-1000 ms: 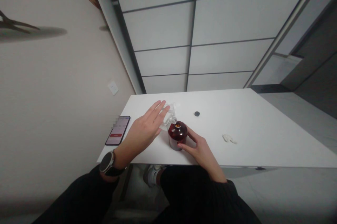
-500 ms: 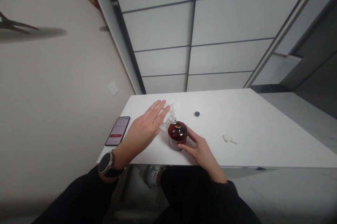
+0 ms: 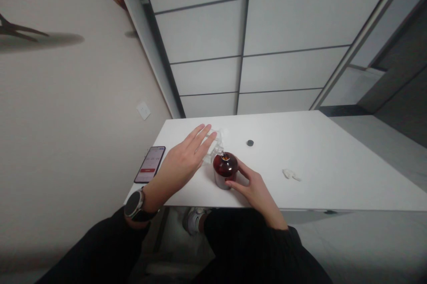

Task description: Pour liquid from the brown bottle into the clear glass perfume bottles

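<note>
- Nearest are black sleeves [image 3: 100,248], with a round dark-faced watch [image 3: 134,204] on the left wrist and a light shoe [image 3: 192,222] below the tabletop [image 3: 333,164].
- The right hand [image 3: 251,188] is curved part-way round the amber bottle [image 3: 224,170], thumb on the near side, fingers going behind it; the bottle stands upright by the near edge of the tabletop, its mouth uncovered.
- The left hand [image 3: 183,162], fingers long and slightly spread, has hold of a clear bottle [image 3: 217,141]; its thumb is hidden.
- The clear bottle is tipped, neck down at the amber bottle's mouth; whether the two touch, I cannot tell.
- Left of the left hand lies a phone [image 3: 151,164], its screen lit.
- Well to the right of the amber bottle is a crumpled white scrap [image 3: 291,174].
- Farther back lies a small dark disc [image 3: 250,143].
- Beyond are a wall socket [image 3: 143,110] and pale panels [image 3: 207,39] with dark strips.
</note>
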### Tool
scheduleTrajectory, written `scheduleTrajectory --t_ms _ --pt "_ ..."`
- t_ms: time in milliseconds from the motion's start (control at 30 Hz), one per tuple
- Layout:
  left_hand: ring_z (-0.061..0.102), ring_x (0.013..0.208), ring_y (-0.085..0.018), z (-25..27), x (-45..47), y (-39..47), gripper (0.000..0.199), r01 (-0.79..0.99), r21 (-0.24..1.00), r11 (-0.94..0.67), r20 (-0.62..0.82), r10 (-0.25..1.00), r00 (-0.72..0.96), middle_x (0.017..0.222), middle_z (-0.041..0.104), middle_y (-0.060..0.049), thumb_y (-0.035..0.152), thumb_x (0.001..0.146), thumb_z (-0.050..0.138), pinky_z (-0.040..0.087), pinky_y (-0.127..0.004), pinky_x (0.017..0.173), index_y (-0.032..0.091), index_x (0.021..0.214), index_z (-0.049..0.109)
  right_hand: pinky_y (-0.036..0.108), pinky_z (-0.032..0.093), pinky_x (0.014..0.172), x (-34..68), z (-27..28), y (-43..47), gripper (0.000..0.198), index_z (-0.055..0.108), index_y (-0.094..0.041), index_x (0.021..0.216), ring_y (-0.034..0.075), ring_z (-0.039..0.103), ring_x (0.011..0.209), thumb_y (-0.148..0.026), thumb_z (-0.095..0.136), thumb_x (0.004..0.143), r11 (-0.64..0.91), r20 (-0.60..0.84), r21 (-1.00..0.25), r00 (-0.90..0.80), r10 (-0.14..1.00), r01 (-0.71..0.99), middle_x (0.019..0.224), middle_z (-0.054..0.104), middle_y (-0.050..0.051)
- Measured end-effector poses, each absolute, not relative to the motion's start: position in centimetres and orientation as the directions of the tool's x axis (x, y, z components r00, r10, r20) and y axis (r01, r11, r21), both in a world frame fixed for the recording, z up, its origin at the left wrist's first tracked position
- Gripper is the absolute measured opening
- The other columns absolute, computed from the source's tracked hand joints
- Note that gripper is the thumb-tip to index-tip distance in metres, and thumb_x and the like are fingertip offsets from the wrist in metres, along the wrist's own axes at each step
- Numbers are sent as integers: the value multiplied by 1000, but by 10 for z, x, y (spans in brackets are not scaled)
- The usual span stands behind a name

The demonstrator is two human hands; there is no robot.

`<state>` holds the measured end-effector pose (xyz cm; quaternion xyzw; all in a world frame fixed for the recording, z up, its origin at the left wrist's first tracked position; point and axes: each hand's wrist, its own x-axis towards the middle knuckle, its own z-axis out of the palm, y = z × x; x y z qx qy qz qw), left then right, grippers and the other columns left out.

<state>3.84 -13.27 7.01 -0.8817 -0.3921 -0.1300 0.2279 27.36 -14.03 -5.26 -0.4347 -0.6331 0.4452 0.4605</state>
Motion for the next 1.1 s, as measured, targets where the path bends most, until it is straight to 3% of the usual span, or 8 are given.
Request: scheduleTrajectory --t_ms 400,1100 --pt "36 160 -32 78 39 -132 64 734 -324 -597 387 624 679 166 45 -22 1 97 46 49 -49 122 10 160 37 55 32 130 274 -55 -140 78 61 -27 151 33 52 150 -34 87 77 216 189 -967 -191 963 137 156 60 7" --pt "36 160 -31 88 42 -133 64 722 -360 -591 342 637 691 167 44 -18 -2 97 44 49 -48 122 12 160 41 54 32 130 275 -52 -140 78 61 -28 151 33 53 149 -35 87 78 219 190 -965 -196 962 142 154 62 5"
